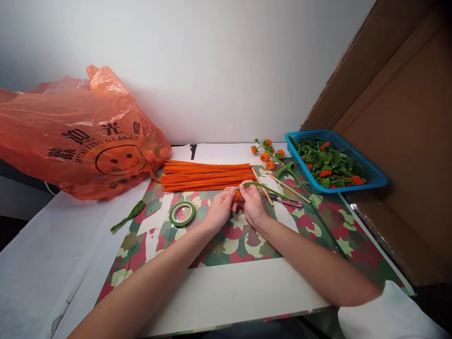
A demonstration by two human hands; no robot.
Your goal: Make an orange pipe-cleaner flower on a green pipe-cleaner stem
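Observation:
My left hand (221,206) and my right hand (253,202) meet over the middle of the patterned mat. Both are closed around a small orange pipe-cleaner flower (237,196), mostly hidden by the fingers. From it a green pipe-cleaner stem (266,187) arches out to the right over my right hand. Just behind the hands lies a bundle of orange pipe cleaners (208,176). A roll of green tape (182,214) lies flat to the left of my left hand. Right of my right hand are a pink-handled cutter (287,201) and thin wooden sticks (289,188).
A large orange plastic bag (88,136) bulges at the left. At the right, a blue basket (377,179) holds green and orange pieces beside a cardboard sheet (395,117). A spray of orange flowers (267,155) lies near the basket; a green pipe-cleaner loop (129,216) lies left.

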